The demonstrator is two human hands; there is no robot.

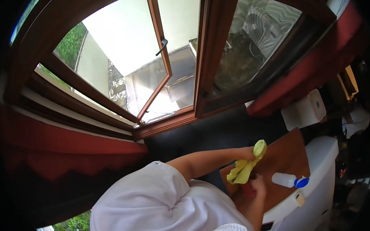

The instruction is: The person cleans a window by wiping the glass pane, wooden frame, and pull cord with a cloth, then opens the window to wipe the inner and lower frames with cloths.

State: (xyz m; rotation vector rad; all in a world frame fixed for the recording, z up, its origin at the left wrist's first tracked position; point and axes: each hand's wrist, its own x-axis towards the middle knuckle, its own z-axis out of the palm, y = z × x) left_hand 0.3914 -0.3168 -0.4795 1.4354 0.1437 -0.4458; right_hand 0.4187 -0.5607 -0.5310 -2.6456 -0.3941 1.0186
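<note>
A yellow cloth (242, 169) hangs crumpled from my left hand (246, 153), whose fingers are closed around it; its bunched top sticks out above the hand. Just below, my right hand (258, 184) is closed on a red object (248, 190), partly hidden by the fingers and the cloth, so I cannot make out what it is. Both hands are over a brown wooden board (284, 157). To the right of my right hand, a clear white bottle with a blue top (284, 179) lies on its side.
A small whitish item (299, 199) rests on the white curved surface (321, 162) beside the board. Farther back stands a white container (305, 110). A wooden-framed window (200, 54) is above, with a pane swung open, and red curtains (294, 75) hang at both sides.
</note>
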